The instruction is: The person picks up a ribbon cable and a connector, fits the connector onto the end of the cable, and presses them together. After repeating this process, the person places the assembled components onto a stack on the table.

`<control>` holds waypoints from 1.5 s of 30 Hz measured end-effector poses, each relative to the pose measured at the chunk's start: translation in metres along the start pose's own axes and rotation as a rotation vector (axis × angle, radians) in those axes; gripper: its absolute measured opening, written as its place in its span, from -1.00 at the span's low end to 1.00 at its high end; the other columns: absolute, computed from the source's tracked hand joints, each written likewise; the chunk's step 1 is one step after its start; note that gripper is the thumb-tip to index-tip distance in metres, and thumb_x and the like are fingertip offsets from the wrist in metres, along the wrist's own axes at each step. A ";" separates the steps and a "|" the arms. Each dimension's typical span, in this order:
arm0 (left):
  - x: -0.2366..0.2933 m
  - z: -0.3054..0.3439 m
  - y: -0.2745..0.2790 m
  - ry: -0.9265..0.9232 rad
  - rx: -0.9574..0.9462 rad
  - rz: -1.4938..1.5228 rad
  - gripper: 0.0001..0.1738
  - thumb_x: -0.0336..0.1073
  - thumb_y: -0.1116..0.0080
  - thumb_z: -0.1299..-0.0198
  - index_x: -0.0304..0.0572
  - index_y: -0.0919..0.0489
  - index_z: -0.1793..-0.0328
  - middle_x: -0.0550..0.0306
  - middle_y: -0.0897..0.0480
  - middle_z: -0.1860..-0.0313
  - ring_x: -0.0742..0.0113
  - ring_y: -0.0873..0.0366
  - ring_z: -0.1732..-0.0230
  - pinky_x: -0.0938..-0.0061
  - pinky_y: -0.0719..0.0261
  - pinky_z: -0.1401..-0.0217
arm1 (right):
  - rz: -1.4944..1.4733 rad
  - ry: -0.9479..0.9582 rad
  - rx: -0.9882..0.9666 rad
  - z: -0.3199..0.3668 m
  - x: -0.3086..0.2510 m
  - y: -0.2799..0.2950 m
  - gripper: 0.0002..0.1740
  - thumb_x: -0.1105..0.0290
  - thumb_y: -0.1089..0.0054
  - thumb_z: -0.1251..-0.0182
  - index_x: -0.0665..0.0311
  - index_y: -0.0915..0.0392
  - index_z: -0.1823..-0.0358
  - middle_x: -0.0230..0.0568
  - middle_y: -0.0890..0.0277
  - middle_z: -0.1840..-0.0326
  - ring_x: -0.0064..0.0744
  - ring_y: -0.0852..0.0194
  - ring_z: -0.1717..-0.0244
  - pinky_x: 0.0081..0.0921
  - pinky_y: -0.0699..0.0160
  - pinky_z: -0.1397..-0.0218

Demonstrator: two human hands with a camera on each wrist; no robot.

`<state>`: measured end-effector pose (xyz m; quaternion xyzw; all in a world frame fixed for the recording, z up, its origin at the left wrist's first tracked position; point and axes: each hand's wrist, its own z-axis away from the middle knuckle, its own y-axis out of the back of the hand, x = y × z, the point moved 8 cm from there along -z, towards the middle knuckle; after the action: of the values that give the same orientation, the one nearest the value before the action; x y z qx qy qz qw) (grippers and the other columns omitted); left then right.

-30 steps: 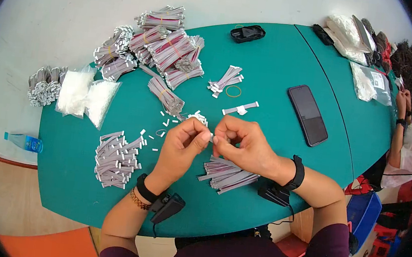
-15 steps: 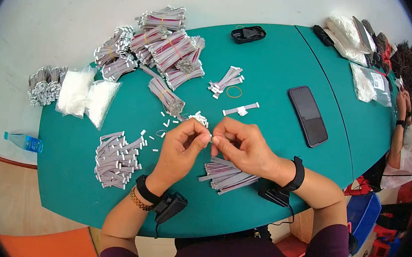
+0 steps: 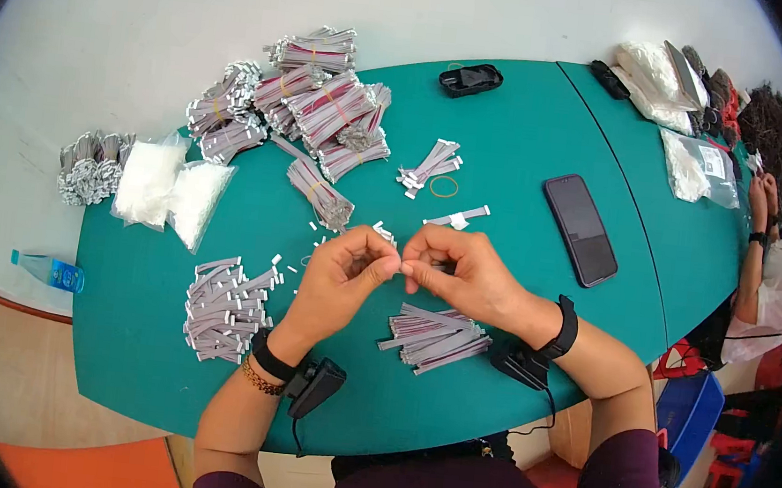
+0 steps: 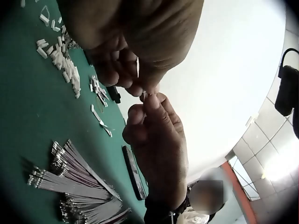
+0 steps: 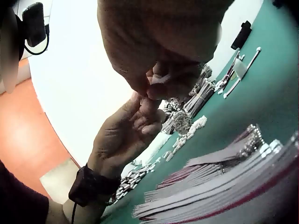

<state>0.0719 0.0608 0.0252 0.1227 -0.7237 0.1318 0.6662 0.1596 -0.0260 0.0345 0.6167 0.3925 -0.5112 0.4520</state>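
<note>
Both hands meet above the middle of the green table (image 3: 460, 411), fingertips together. My left hand (image 3: 336, 281) and my right hand (image 3: 473, 275) pinch a small white connector (image 4: 144, 94) between thumbs and forefingers; the fingertips cover most of it. Under the right hand lies a loose pile of flat grey ribbon cables (image 3: 434, 338), some with a purple edge. To the left of the left hand spreads a heap of cables with white connector ends (image 3: 226, 313). Loose white connectors (image 4: 65, 65) lie scattered just beyond the hands.
Banded cable bundles (image 3: 328, 111) are stacked at the back left, beside clear bags of white parts (image 3: 147, 183). A few finished-looking cables (image 3: 431, 168), a rubber band (image 3: 444, 187) and a phone (image 3: 581, 229) lie to the right. Another person's arm (image 3: 752, 269) shows at the far right.
The hands stay together and the fingertips close in, so the white piece between them shows less. The head view tilts slightly, and the table's things sit a little lower in it.
</note>
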 end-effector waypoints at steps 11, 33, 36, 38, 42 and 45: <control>-0.006 -0.001 0.011 0.025 0.111 0.004 -0.87 -0.33 -0.13 -0.27 -0.26 -0.51 0.25 0.19 -0.63 0.34 0.57 -0.52 0.34 0.67 -0.46 0.29 | -0.429 -0.081 0.172 -0.010 0.012 0.033 -0.87 0.38 -0.22 -0.28 0.28 -0.53 0.38 -0.40 -0.58 0.43 -0.76 -0.35 0.51 -0.74 -0.33 0.44; -0.001 0.005 0.003 0.021 0.163 0.115 -0.88 -0.37 -0.24 -0.17 -0.26 -0.57 0.27 0.25 -0.60 0.38 0.62 -0.39 0.45 0.70 -0.34 0.41 | -0.140 -0.038 0.027 0.003 0.007 -0.006 -0.82 0.37 -0.16 -0.33 0.35 -0.56 0.37 -0.49 -0.49 0.53 -0.83 -0.25 0.53 -0.75 -0.21 0.51; -0.003 0.006 0.006 0.048 0.183 0.101 -0.88 -0.37 -0.25 -0.16 -0.26 -0.57 0.27 0.24 -0.60 0.38 0.62 -0.40 0.46 0.70 -0.34 0.41 | -0.112 -0.048 0.036 0.003 0.006 -0.005 -0.79 0.34 -0.15 -0.34 0.33 -0.58 0.39 -0.52 -0.46 0.56 -0.83 -0.19 0.57 -0.73 -0.13 0.56; -0.005 0.006 0.006 0.062 0.184 0.130 -0.89 -0.38 -0.25 -0.16 -0.26 -0.58 0.27 0.24 -0.60 0.38 0.61 -0.40 0.46 0.70 -0.35 0.41 | -0.103 -0.043 0.031 0.004 0.009 -0.004 -0.77 0.31 -0.14 -0.35 0.32 -0.58 0.40 -0.54 -0.42 0.59 -0.84 -0.14 0.59 -0.72 -0.08 0.58; -0.008 0.005 0.006 0.071 0.182 0.189 -0.89 -0.38 -0.26 -0.15 -0.26 -0.57 0.28 0.23 -0.60 0.38 0.59 -0.41 0.46 0.69 -0.35 0.40 | -0.127 -0.007 0.046 0.003 0.008 -0.004 -0.74 0.28 -0.12 -0.36 0.31 -0.58 0.41 -0.56 -0.37 0.62 -0.84 -0.08 0.61 -0.71 -0.01 0.60; -0.010 0.006 0.005 0.090 0.165 0.204 -0.89 -0.39 -0.26 -0.14 -0.26 -0.57 0.28 0.23 -0.60 0.38 0.58 -0.41 0.46 0.68 -0.36 0.40 | -0.120 0.000 0.051 0.004 0.007 -0.004 -0.73 0.28 -0.11 -0.37 0.32 -0.57 0.42 -0.57 -0.35 0.63 -0.84 -0.09 0.61 -0.71 -0.02 0.61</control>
<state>0.0658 0.0635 0.0146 0.0966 -0.6887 0.2633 0.6686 0.1564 -0.0284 0.0273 0.6033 0.4156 -0.5473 0.4047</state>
